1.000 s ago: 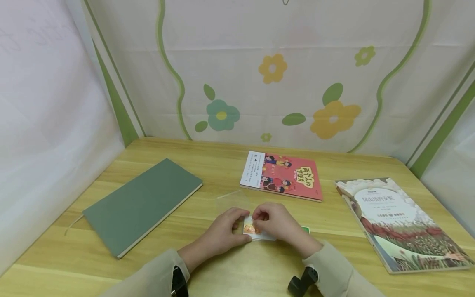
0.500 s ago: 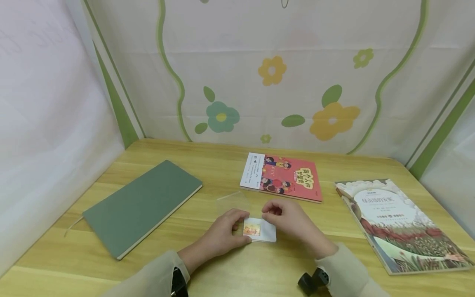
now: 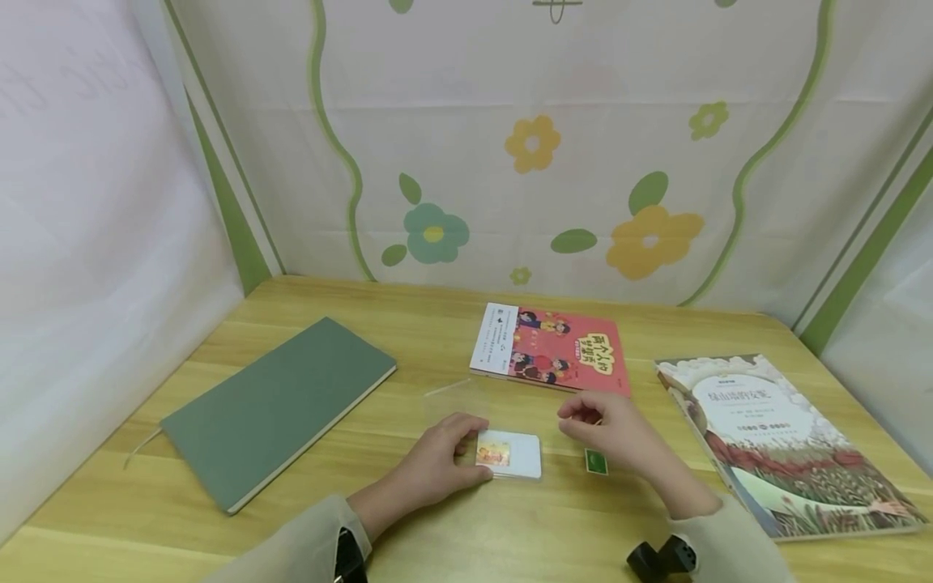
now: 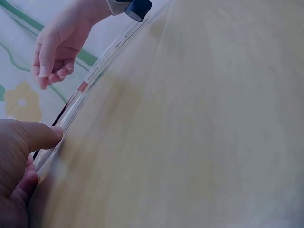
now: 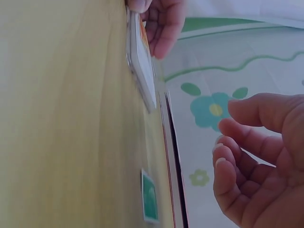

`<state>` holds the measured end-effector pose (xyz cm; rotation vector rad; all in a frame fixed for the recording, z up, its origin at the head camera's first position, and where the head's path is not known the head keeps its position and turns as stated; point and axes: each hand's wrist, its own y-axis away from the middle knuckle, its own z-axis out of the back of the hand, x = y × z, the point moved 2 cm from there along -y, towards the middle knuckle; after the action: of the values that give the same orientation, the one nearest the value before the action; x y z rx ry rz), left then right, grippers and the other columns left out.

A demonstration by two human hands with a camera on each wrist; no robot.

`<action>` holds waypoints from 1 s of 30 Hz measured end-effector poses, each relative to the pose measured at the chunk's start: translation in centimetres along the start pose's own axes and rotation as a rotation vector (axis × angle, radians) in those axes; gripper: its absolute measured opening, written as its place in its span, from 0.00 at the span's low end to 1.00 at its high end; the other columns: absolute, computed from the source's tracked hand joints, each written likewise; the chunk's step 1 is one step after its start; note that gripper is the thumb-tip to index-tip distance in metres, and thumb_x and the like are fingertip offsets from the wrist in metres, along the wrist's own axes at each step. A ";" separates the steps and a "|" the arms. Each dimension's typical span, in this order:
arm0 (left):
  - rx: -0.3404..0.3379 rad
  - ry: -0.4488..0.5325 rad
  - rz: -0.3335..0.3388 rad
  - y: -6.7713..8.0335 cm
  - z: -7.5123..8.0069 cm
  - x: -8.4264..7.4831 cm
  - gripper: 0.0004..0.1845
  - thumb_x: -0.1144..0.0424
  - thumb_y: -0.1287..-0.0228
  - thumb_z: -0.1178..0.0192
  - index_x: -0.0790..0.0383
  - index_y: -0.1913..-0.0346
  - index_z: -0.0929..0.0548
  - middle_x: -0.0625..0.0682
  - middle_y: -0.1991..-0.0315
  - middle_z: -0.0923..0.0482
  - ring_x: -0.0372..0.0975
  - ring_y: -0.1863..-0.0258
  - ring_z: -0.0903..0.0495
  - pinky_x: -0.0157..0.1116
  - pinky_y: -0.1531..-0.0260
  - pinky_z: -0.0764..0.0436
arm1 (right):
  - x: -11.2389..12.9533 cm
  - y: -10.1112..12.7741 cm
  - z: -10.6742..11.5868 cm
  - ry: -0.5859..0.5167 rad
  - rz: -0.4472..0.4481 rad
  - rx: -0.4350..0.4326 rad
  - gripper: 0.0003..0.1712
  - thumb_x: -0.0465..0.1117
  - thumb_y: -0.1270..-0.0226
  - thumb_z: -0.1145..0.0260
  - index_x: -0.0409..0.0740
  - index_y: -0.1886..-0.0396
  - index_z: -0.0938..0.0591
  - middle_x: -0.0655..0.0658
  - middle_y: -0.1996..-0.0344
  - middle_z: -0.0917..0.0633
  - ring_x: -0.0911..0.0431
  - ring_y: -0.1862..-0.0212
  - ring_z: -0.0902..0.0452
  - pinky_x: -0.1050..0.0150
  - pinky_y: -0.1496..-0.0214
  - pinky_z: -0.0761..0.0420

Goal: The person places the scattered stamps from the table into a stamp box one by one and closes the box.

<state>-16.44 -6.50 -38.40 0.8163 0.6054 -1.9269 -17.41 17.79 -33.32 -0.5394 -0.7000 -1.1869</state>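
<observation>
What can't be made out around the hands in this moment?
- Head view: the picture on the small white card stack is too small to read; the left hand covers its left edge.
- Right hand: fingers curl loosely; whether they pinch anything is unclear.
- Small green card: print too small.

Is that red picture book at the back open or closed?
Closed. The red picture book lies flat on the table with its whole cover facing up and no pages spread; neither hand touches it.
</observation>
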 end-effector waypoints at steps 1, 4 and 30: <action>0.001 0.002 0.001 0.0 0.0 0.0 0.30 0.57 0.50 0.30 0.63 0.44 0.26 0.49 0.51 0.27 0.36 0.62 0.31 0.30 0.61 0.28 | -0.2 0.2 0.1 0.003 -0.007 0.000 0.10 0.42 0.38 0.36 0.41 0.62 0.18 0.49 0.72 0.21 0.56 0.67 0.29 0.67 0.68 0.26; 0.006 0.005 0.003 0.0 -0.1 0.1 0.30 0.57 0.50 0.31 0.62 0.43 0.26 0.49 0.51 0.27 0.36 0.62 0.31 0.30 0.60 0.28 | -0.8 0.7 0.4 0.015 -0.025 0.005 0.10 0.43 0.39 0.36 0.42 0.62 0.18 0.50 0.71 0.21 0.56 0.67 0.30 0.68 0.68 0.27; -0.001 -0.004 0.010 -0.1 0.0 0.2 0.31 0.56 0.49 0.31 0.62 0.42 0.26 0.50 0.48 0.27 0.37 0.60 0.29 0.32 0.59 0.26 | -5.8 2.8 0.5 -0.015 -0.161 0.009 0.13 0.42 0.43 0.33 0.43 0.59 0.16 0.49 0.69 0.19 0.58 0.67 0.29 0.69 0.67 0.28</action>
<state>-16.60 -6.56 -38.57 0.8130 0.5989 -1.9181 -16.02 22.66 -37.34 -0.4920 -0.7726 -1.3295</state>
